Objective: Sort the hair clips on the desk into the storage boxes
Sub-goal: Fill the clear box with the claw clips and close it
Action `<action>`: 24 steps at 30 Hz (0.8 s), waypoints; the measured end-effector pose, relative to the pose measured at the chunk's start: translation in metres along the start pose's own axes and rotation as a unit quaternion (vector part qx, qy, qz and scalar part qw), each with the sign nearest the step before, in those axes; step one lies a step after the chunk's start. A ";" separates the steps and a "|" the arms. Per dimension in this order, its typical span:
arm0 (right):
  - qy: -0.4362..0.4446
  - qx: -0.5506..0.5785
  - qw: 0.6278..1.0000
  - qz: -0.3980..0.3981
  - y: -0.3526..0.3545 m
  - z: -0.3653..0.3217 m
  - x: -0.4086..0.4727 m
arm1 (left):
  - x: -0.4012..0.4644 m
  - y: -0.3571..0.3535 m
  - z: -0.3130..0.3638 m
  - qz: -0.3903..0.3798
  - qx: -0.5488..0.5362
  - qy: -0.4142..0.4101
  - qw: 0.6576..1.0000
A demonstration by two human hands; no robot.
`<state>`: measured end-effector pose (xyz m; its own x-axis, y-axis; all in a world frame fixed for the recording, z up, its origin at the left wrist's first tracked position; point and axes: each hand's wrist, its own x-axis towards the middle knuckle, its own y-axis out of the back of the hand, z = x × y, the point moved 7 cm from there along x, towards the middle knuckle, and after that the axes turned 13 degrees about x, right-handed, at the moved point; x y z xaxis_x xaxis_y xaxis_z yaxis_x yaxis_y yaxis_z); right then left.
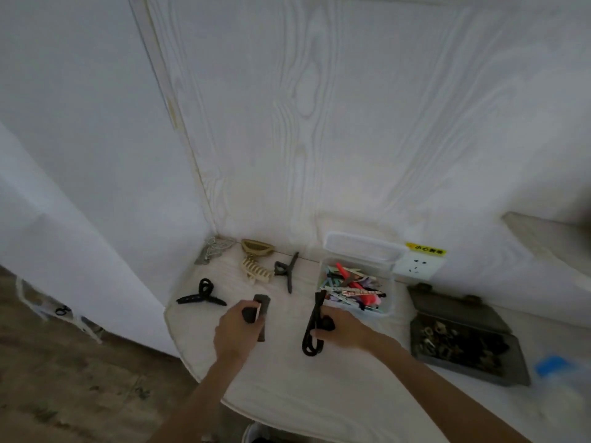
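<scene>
My left hand grips a dark rectangular claw clip on the white desk. My right hand holds a long black claw clip just left of the clear storage box, which holds several small colourful clips. A dark storage box with several dark clips lies open at the right. Loose on the desk lie a black claw clip, a cream claw clip, a tan claw clip, a dark grey claw clip and a silver clip.
The desk stands in a corner against white wood-grain walls. A wall socket with a yellow label sits behind the clear box. A blue object lies at the far right. The rounded desk edge drops to a brown floor on the left.
</scene>
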<state>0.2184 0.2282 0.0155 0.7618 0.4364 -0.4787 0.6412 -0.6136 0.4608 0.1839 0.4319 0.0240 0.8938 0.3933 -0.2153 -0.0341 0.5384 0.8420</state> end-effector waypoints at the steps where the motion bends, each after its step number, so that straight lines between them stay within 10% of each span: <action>1: 0.000 0.027 0.999 0.020 0.014 0.010 -0.014 | -0.006 -0.007 0.022 -0.015 -0.034 -0.015 0.999; 15: -0.107 0.173 0.918 0.341 0.167 0.174 -0.302 | -0.135 -0.155 0.314 -0.277 -0.110 -0.294 0.908; 20: -0.174 0.219 0.835 0.474 0.192 0.229 -0.385 | -0.200 -0.204 0.376 -0.313 -0.076 -0.376 0.869; 24: -0.247 0.146 0.838 0.464 0.193 0.247 -0.389 | -0.248 -0.222 0.406 -0.286 -0.010 -0.464 0.838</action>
<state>0.0228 -0.2231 0.1063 0.7426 -0.5989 -0.2999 -0.3105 -0.7045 0.6381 0.1512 -0.0881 0.0914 0.7289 -0.6780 -0.0948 0.5192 0.4572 0.7221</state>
